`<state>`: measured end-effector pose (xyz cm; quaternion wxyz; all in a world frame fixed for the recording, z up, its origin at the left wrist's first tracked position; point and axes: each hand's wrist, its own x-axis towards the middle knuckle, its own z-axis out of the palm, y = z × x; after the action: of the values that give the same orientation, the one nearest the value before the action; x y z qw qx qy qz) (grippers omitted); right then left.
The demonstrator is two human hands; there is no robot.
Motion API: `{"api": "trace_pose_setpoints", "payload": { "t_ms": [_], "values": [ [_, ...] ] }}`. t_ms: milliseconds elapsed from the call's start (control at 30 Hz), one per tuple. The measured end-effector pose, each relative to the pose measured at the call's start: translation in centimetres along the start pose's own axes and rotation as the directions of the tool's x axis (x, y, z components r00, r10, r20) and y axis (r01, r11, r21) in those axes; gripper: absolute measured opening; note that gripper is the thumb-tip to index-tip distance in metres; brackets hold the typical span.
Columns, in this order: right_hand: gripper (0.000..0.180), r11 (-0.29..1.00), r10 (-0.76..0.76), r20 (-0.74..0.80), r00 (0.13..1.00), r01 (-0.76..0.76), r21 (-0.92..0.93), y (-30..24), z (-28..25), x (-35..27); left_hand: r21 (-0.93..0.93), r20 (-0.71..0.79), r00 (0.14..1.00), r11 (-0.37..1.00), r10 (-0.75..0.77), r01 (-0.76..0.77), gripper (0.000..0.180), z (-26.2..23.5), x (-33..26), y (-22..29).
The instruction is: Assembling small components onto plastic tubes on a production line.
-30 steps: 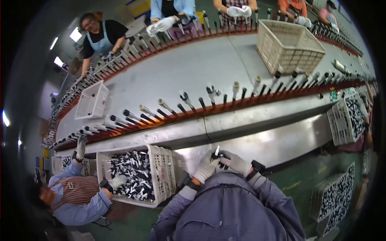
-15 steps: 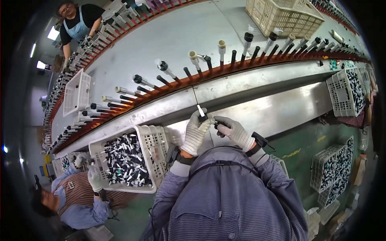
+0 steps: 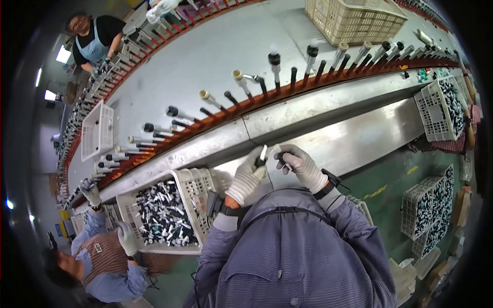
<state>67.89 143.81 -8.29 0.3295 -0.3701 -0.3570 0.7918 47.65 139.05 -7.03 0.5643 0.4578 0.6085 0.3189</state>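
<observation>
Both my hands wear white gloves and are held close in front of my waist, over the metal ledge (image 3: 354,134). My left hand (image 3: 243,177) is closed on a small black-and-white pump head (image 3: 261,159), its white tip pointing up. Just to its right, my right hand (image 3: 304,168) pinches a small black part (image 3: 280,155), with a pale piece by the fingertips; its exact kind is hard to make out. A narrow gap separates the two parts. At my left stands a white crate (image 3: 181,205) heaped with black, white and a few green pump heads (image 3: 163,213).
Ahead, a curved rail (image 3: 226,110) carries upright posts, some bearing black, silver or cream parts. Beyond it sit a cream crate (image 3: 354,23) and a white tray (image 3: 97,131). A filled crate (image 3: 436,113) stands right; a co-worker (image 3: 105,246) works at left, another person (image 3: 92,43) farther off.
My hands have drawn slightly apart, and the parts in them now sit separate. The posts on the rail have shifted left. The near co-worker's one hand has reached up toward the rail.
</observation>
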Motion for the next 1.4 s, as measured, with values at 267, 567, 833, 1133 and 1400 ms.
{"api": "trace_pose_setpoints", "payload": {
  "t_ms": [267,567,833,1133,1400],
  "values": [
    [0.036,0.964,0.073,-0.004,0.997,-0.072,-0.255,0.2,-1.2,-0.5,0.554,0.259,0.962,0.802,0.09,-0.224,0.063,1.5,0.0,1.1],
    [0.022,0.925,0.168,0.04,0.985,-0.172,0.338,-0.9,-2.6,-0.3,0.108,0.048,0.998,0.994,-0.038,0.033,0.049,3.1,0.5,5.3],
    [0.015,0.757,0.166,0.143,0.976,-0.218,0.616,-2.8,-1.9,1.4,-0.176,-0.232,0.952,0.954,0.199,-0.242,0.027,6.6,2.1,8.3],
    [0.014,0.91,0.072,-0.054,0.996,-0.043,0.413,-3.6,-0.4,0.5,-0.397,-0.302,0.95,0.896,0.078,-0.2,0.016,8.1,3.4,9.3],
    [0.024,0.956,0.112,-0.166,0.98,-0.06,0.289,-2.9,-2.1,-0.6,0.229,-0.431,0.682,0.802,0.591,-0.551,0.035,6.4,7.5,14.5]
  ]
}}
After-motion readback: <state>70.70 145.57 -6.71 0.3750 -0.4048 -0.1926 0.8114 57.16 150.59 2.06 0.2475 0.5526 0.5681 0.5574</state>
